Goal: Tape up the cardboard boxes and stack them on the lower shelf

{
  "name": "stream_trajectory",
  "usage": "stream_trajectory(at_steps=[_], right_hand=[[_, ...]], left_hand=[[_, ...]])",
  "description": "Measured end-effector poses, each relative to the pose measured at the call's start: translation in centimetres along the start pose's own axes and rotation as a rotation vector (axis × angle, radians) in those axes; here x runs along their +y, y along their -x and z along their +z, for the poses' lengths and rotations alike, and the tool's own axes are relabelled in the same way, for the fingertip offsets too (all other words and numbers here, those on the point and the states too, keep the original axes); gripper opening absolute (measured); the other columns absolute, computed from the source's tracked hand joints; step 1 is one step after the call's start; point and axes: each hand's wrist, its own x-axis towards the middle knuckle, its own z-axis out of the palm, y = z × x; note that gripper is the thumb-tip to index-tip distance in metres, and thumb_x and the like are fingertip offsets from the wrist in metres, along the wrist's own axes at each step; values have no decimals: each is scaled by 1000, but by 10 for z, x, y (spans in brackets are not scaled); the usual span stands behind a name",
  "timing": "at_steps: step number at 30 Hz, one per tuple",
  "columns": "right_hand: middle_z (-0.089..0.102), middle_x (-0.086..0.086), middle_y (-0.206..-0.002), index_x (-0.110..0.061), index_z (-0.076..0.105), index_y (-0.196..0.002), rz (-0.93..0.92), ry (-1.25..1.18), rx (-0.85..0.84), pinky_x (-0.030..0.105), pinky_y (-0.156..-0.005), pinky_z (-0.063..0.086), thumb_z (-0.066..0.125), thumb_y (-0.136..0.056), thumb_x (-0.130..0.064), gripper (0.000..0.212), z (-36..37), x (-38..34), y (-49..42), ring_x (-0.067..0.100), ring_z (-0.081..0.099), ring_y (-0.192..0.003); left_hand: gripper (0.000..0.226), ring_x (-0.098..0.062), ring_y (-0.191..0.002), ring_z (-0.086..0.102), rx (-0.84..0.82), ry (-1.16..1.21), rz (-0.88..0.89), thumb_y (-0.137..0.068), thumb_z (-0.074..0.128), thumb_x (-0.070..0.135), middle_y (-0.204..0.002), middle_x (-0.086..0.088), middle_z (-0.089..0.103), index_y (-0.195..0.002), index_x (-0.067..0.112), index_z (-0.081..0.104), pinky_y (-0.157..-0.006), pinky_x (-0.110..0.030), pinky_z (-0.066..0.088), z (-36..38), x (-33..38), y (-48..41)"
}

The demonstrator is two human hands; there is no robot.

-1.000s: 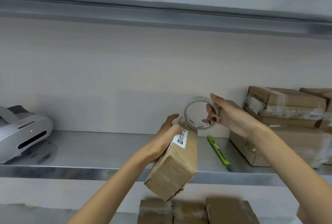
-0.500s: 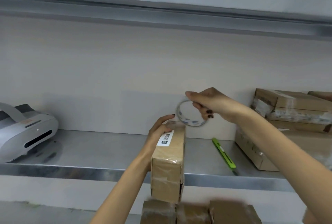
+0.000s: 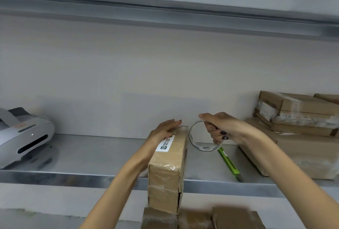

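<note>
A small brown cardboard box [image 3: 168, 171] with a white label stands on end in front of the metal shelf [image 3: 88, 157], above other boxes. My left hand [image 3: 163, 131] lies over its top far end, fingers curved round the edge. Just right of the box, my right hand [image 3: 220, 127] grips a roll of clear tape [image 3: 203, 146] with fingers curled through the ring. The tape strip between roll and box is too faint to make out.
A green utility knife [image 3: 229, 163] lies on the shelf right of the box. Taped cardboard boxes [image 3: 297, 116] are stacked at the right end. A grey device [image 3: 23, 137] sits at the left. Several more boxes [image 3: 198, 218] lie below. An upper shelf [image 3: 165, 8] runs overhead.
The box went from tilted to standing upright. My right hand brought the tape roll down and closer to the box's top right. My left hand flattened over the top.
</note>
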Motion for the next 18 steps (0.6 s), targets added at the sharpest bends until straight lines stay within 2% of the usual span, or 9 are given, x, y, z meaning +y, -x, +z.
stream_trajectory(at_steps=[2, 4, 7, 9, 11, 13, 15, 17, 18], right_hand=[[18, 0, -45, -20, 26, -52, -9, -33, -10, 30, -51, 25, 50, -95, -38, 53, 0, 2, -1, 18, 17, -41], [18, -1, -45, -21, 25, -52, -17, -55, -16, 30, -51, 23, 50, -95, -38, 53, -1, 4, -2, 17, 16, -41], [19, -1, -46, -22, 26, -47, -34, -55, -15, 29, -49, 24, 50, -95, -39, 56, -1, 7, -4, 17, 18, -41], [19, 0, -47, -22, 27, -47, -45, -74, -17, 26, -46, 25, 50, -95, -39, 56, -1, 10, -5, 17, 18, -42], [22, 1, -47, -20, 33, -47, -52, -89, -18, 26, -47, 28, 52, -94, -41, 55, -1, 13, -6, 17, 22, -41], [32, 3, -46, -16, 47, -52, -68, -104, -20, 29, -52, 35, 54, -92, -47, 51, -1, 15, -5, 19, 32, -41], [44, 5, -50, -14, 60, -62, -142, -179, -32, 34, -60, 44, 56, -87, -56, 49, -2, 17, -5, 21, 46, -47], [51, 5, -56, -16, 65, -66, -251, -267, -58, 37, -72, 48, 57, -82, -62, 49, -5, 18, -5, 21, 53, -56], [53, 5, -60, -16, 65, -67, -297, -284, -81, 38, -76, 49, 57, -83, -61, 48, -5, 17, -6, 21, 55, -59]], left_hand=[[58, -12, -146, 10, -139, 4, -17, -96, 33, -4, -161, 4, 9, -149, 19, 29, -116, -19, 16, -5, -3, -2], [57, -11, -148, -9, -280, -110, -91, -97, 31, 15, -161, 13, -1, -152, 27, 24, -121, -43, -1, -14, 0, -2], [84, -4, -148, -3, -393, -73, -147, -82, 24, 69, -161, 16, -3, -154, 28, 9, -121, -46, 3, -18, 11, 4], [102, -4, -148, -1, -435, 4, -166, -73, 30, 83, -161, 15, -6, -154, 28, 3, -121, -41, 8, -16, 14, 5], [96, -8, -145, 15, -404, 86, -167, -74, 43, 74, -161, 11, 10, -153, 30, 12, -114, -30, 21, -17, 18, 6], [83, -9, -126, 37, -311, 229, -181, -67, 51, 63, -144, 9, 37, -143, 34, 34, -93, -17, 33, -17, 18, 12], [76, -7, -117, 45, -186, 461, -266, -57, 56, 54, -132, 11, 46, -131, 37, 46, -85, -16, 37, -11, 15, 14], [75, -22, -125, 48, -124, 711, -333, -59, 60, 31, -139, -7, 49, -133, 20, 50, -86, -18, 42, 1, 7, 12], [78, -32, -131, 44, -159, 752, -297, -64, 58, 16, -143, -17, 45, -139, 6, 43, -82, -13, 43, 7, 0, 16]])
